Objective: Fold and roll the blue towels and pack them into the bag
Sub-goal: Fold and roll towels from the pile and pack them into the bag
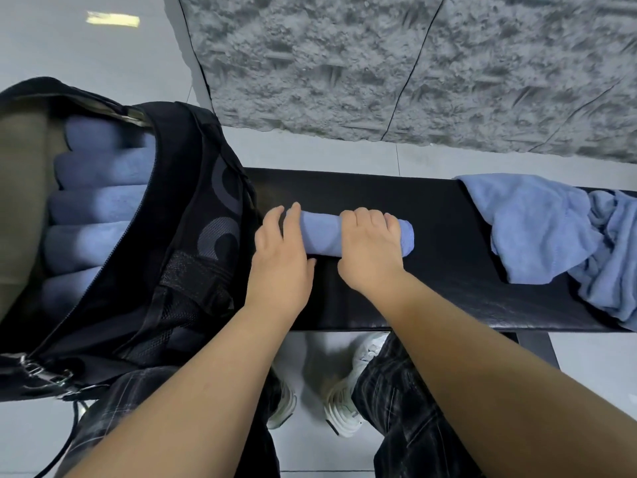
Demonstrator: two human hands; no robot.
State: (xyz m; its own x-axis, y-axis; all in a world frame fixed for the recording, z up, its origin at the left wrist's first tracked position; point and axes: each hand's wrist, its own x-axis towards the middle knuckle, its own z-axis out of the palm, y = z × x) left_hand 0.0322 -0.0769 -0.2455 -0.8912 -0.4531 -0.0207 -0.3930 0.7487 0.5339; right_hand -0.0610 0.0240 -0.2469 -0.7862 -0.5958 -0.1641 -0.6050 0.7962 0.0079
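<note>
A rolled blue towel (322, 236) lies across the middle of the black bench (431, 298). My left hand (281, 257) lies over its left end with fingers curved round the roll and the thumb underneath. My right hand (370, 250) grips the right part, fingers curled over the top. The black bag (193, 215) stands open at the left end of the bench, with several rolled blue towels (100, 205) stacked inside. A pile of loose blue towels (558, 236) is heaped on the bench's right end.
A grey textured rug or mat (413, 63) covers the floor behind the bench. Pale floor tiles (69, 46) surround it. My legs and white shoes (344, 401) are below the bench's front edge. Bag straps and metal clips (44, 374) hang at lower left.
</note>
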